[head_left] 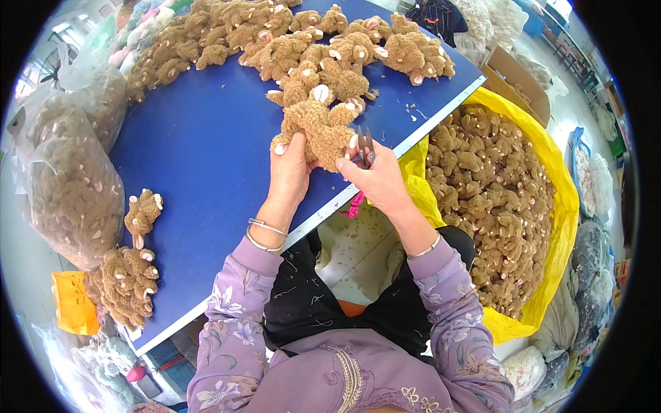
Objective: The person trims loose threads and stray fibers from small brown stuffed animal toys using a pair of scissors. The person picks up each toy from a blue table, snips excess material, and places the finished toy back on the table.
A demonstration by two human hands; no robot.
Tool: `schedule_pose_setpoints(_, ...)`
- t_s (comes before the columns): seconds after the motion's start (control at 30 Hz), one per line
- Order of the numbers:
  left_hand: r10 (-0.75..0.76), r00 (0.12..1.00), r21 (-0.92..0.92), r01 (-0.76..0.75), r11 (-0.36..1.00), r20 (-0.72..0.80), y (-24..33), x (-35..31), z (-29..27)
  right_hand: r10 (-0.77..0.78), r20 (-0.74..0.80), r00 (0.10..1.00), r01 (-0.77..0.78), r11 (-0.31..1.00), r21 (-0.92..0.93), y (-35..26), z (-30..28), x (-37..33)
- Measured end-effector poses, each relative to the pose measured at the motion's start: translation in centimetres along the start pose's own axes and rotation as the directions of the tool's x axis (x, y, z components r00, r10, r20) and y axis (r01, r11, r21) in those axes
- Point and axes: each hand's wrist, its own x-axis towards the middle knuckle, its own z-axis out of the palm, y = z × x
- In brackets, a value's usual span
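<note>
Between my two hands is a brown fluffy plush piece [318,131] with small pale tips, held just above the table's near edge. My left hand [289,168] is closed on its lower left side, thumb on top. My right hand [379,179] pinches its lower right side and also carries small dark thread snips [365,143], their blades pointing away from me. The fingers beneath the plush piece are partly hidden. Right beyond it lies a heap of similar brown plush pieces [337,76] on the blue table [200,158].
At my right stands a yellow sack [568,199] full of brown plush pieces. Clear plastic bags [69,186] of them lean along the table's left side. A smaller plush pile [127,282] sits at the left corner, near an orange packet [74,303]. A cardboard box [516,86] is behind the sack.
</note>
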Motion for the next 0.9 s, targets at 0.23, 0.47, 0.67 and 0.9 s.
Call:
schedule_pose_setpoints(0.23,0.076,0.993,0.018,-0.075,0.997,-0.093,1.2,0.9,-0.6,-0.279,0.015,0.960,0.262,0.882,-0.393,-0.7,1.3,-1.8)
schedule_pose_setpoints(0.47,0.225,0.969,0.025,-0.229,0.973,0.102,6.3,2.6,4.4,-0.112,0.029,0.993,0.116,0.940,-0.322,1.7,-0.3,0.1)
schedule_pose_setpoints(0.67,0.200,0.743,0.464,-0.580,0.670,0.639,8.2,5.6,9.3,-0.106,-0.032,0.994,0.097,0.972,-0.216,1.8,-1.2,1.1)
schedule_pose_setpoints(0.9,0.222,0.671,0.704,-0.693,-0.152,0.708,-1.2,9.3,5.1,-0.128,-0.131,0.983,0.116,0.989,-0.093,2.2,-2.9,2.7)
